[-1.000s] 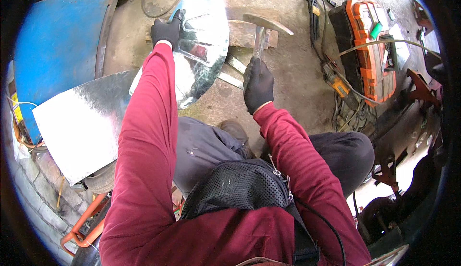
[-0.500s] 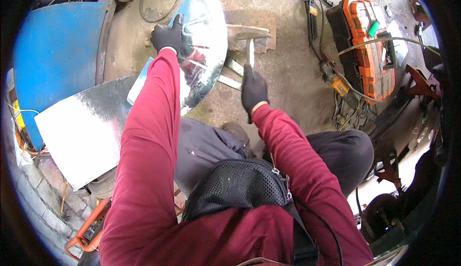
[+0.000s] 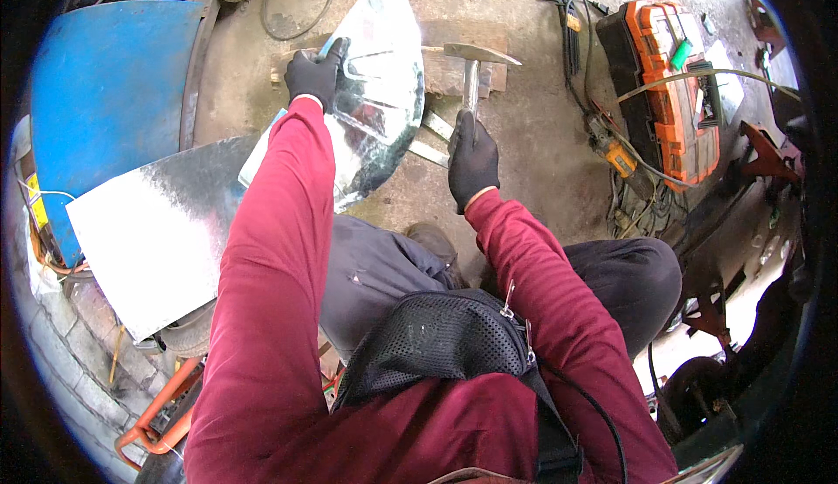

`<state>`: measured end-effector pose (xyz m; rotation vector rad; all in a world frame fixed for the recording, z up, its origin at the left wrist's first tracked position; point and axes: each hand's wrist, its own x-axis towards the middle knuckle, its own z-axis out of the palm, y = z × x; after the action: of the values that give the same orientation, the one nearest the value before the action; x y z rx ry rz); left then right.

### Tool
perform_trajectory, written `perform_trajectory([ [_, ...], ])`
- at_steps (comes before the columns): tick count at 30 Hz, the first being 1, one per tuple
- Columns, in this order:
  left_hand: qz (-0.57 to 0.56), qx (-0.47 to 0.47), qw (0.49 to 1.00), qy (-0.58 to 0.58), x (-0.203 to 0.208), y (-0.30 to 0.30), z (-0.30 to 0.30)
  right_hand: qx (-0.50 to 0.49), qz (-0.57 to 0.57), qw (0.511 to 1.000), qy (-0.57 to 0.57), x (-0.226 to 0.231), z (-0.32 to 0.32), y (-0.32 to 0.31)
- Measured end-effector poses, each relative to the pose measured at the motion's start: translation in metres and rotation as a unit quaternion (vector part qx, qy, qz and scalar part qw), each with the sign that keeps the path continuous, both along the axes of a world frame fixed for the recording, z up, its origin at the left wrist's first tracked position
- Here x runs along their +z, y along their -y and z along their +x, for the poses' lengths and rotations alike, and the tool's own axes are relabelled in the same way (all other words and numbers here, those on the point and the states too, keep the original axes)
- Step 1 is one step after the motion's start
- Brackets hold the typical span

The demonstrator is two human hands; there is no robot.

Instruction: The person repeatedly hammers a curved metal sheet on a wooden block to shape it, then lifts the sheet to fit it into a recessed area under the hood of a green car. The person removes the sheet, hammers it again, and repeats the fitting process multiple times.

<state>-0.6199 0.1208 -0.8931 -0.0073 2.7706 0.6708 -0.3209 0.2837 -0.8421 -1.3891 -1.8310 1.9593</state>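
Left hand (image 3: pixel 314 74) grips the metal sheet (image 3: pixel 375 91), arm hiding its lower edge; right hand (image 3: pixel 472 159) clasps the hammer (image 3: pixel 472 69).

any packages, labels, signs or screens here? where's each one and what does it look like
Tool case: upper right on the concrete floor, a long black box with orange trim; a small green patch lies on its top.
Yellow tag or tape: far left edge, below the blue panel, a small yellow strip; too small to tell more.
No signs or screens show.
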Motion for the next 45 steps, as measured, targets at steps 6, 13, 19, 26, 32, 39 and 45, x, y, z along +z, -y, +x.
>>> perform_trajectory([
  [6,-0.065,-0.035,0.997,0.031,0.028,-0.007,0.025,-0.016,0.038,0.998,-0.047,0.024,-0.015,-0.008],
  [13,-0.073,-0.035,0.997,0.014,0.023,-0.001,0.025,0.012,0.027,0.998,0.052,0.007,-0.019,-0.028],
  [19,-0.031,-0.034,0.999,0.013,0.030,-0.002,0.031,0.176,0.064,0.976,0.108,0.024,-0.039,-0.037],
  [26,-0.032,-0.018,0.998,-0.050,0.020,0.000,0.027,0.110,0.032,0.988,0.101,0.011,-0.025,-0.033],
  [32,-0.012,0.087,0.996,-0.016,0.006,0.006,-0.008,-0.010,-0.004,0.999,0.035,0.001,0.001,-0.005],
  [39,-0.054,0.131,0.988,-0.060,-0.007,0.004,-0.047,0.049,-0.002,0.998,0.050,0.012,0.013,-0.004],
  [45,0.011,0.049,0.999,-0.006,0.001,0.003,-0.057,0.050,0.014,0.998,0.025,0.019,0.013,0.003],
])
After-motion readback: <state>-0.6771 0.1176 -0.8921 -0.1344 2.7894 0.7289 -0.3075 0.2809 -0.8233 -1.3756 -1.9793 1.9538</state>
